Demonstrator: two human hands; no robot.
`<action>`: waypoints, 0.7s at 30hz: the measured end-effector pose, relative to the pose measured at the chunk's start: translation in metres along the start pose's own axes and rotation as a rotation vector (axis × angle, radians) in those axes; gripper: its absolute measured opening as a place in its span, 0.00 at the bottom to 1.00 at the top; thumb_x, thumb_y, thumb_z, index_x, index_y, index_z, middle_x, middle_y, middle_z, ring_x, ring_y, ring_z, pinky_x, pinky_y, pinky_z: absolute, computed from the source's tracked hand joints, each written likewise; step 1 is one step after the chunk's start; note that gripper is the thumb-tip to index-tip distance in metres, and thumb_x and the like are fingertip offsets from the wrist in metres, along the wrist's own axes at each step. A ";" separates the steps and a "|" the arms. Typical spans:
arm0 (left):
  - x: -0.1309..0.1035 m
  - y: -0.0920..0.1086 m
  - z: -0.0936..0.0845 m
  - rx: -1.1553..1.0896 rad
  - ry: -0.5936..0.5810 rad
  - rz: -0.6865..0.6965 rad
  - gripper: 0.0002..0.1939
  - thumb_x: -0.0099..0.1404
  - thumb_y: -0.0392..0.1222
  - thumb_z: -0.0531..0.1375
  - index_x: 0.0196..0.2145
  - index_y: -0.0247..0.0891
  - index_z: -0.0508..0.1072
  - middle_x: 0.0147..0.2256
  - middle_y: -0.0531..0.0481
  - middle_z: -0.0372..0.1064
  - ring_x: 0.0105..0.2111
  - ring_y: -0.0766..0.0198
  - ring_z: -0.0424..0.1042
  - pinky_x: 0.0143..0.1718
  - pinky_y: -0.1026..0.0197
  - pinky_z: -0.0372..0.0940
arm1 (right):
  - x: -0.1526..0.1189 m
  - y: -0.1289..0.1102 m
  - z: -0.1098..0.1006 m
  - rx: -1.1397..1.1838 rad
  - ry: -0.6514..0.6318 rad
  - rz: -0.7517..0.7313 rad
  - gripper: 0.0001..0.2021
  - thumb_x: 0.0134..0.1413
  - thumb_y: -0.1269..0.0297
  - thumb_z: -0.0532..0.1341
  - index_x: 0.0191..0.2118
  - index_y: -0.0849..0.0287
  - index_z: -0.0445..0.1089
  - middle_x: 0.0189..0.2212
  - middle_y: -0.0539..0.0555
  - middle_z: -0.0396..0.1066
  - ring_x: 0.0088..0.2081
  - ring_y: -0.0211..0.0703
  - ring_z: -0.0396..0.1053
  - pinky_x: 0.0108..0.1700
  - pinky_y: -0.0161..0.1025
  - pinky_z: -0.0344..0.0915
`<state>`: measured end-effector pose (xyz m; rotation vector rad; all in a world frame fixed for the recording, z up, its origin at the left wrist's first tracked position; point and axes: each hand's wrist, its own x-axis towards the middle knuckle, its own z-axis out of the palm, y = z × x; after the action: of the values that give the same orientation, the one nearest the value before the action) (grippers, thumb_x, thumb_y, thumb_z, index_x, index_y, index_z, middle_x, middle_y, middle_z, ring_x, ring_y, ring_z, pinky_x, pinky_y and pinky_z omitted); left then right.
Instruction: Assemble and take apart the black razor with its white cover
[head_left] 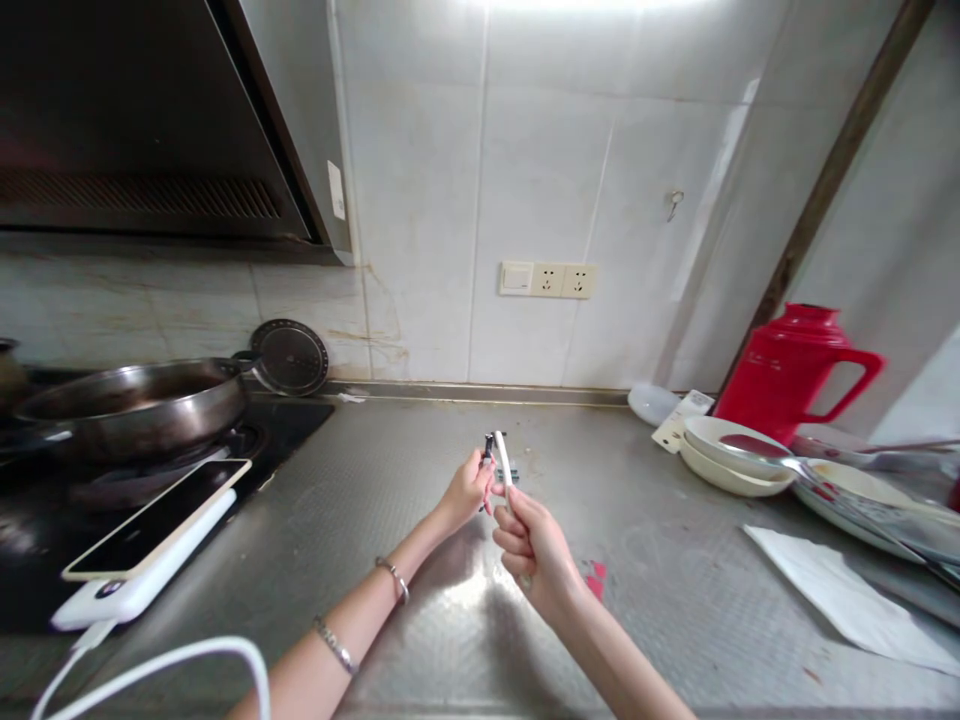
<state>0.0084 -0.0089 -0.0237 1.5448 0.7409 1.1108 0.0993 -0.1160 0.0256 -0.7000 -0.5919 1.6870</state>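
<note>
My right hand [531, 545] is closed around a slim white curved stick-like piece [503, 458], which points up and away from me. The upper end of this piece meets a small dark part. Just to its left, my left hand [465, 492] pinches a small black piece [489, 447]; its exact kind is too small to make out. Both hands are close together above the metal counter, and the two pieces seem to touch near their tops. Behind the white piece, small dark strips [511, 474] lie on the counter, partly hidden.
On the left, a steel pan [142, 405] sits on the black stove, near a phone [161, 520] on a white power bank [142, 575] with a cable. To the right stand a red thermos [784, 370], stacked bowls [731, 480] and a white napkin [844, 595]. Red scraps [596, 578] lie nearby.
</note>
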 end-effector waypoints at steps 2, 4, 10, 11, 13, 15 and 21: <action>0.000 -0.001 0.001 -0.008 -0.005 0.000 0.10 0.61 0.48 0.52 0.31 0.39 0.59 0.15 0.62 0.53 0.12 0.74 0.54 0.14 0.71 0.50 | 0.000 0.000 0.000 -0.003 -0.001 -0.003 0.15 0.44 0.57 0.65 0.35 0.58 0.61 0.14 0.38 0.43 0.14 0.24 0.33 0.12 0.23 0.30; 0.000 -0.001 0.001 -0.011 0.006 -0.005 0.10 0.61 0.48 0.52 0.32 0.39 0.59 0.15 0.62 0.53 0.12 0.75 0.54 0.14 0.72 0.49 | 0.001 -0.001 -0.001 -0.006 -0.006 -0.007 0.16 0.43 0.58 0.65 0.35 0.58 0.60 0.14 0.38 0.43 0.14 0.24 0.33 0.13 0.23 0.30; 0.000 0.005 0.000 -0.024 0.016 -0.014 0.12 0.59 0.50 0.52 0.32 0.39 0.59 0.15 0.63 0.53 0.12 0.75 0.52 0.13 0.72 0.53 | -0.001 0.007 -0.005 -0.001 0.028 -0.006 0.19 0.41 0.55 0.66 0.29 0.55 0.53 0.14 0.37 0.44 0.14 0.24 0.34 0.13 0.23 0.30; 0.000 0.006 -0.001 -0.046 0.030 -0.015 0.12 0.59 0.50 0.53 0.32 0.39 0.59 0.15 0.63 0.52 0.11 0.75 0.52 0.12 0.72 0.54 | -0.001 0.007 -0.005 -0.015 0.026 -0.017 0.19 0.41 0.54 0.66 0.29 0.55 0.54 0.14 0.37 0.45 0.13 0.24 0.34 0.13 0.24 0.30; 0.000 0.010 -0.001 -0.104 0.078 -0.030 0.13 0.58 0.51 0.53 0.32 0.39 0.58 0.15 0.64 0.51 0.11 0.74 0.51 0.11 0.72 0.54 | 0.002 0.001 -0.006 -0.084 0.011 -0.080 0.18 0.41 0.53 0.65 0.31 0.55 0.57 0.14 0.38 0.48 0.13 0.25 0.37 0.13 0.25 0.33; 0.000 0.014 0.000 -0.173 0.134 -0.063 0.13 0.57 0.51 0.54 0.33 0.39 0.59 0.15 0.64 0.50 0.11 0.75 0.50 0.10 0.71 0.53 | 0.014 -0.014 -0.009 -0.244 -0.001 -0.219 0.16 0.42 0.52 0.64 0.32 0.56 0.61 0.17 0.41 0.55 0.14 0.26 0.45 0.15 0.26 0.43; -0.002 0.023 0.007 -0.409 0.284 -0.223 0.12 0.52 0.45 0.57 0.32 0.37 0.61 0.16 0.63 0.50 0.11 0.76 0.48 0.10 0.71 0.52 | 0.073 -0.081 -0.040 -1.135 0.102 -0.662 0.13 0.46 0.53 0.59 0.29 0.60 0.70 0.22 0.50 0.66 0.28 0.38 0.62 0.31 0.34 0.57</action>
<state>0.0125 -0.0196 -0.0025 0.9496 0.7948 1.2355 0.1708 -0.0264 0.0448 -1.1823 -1.5381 0.5861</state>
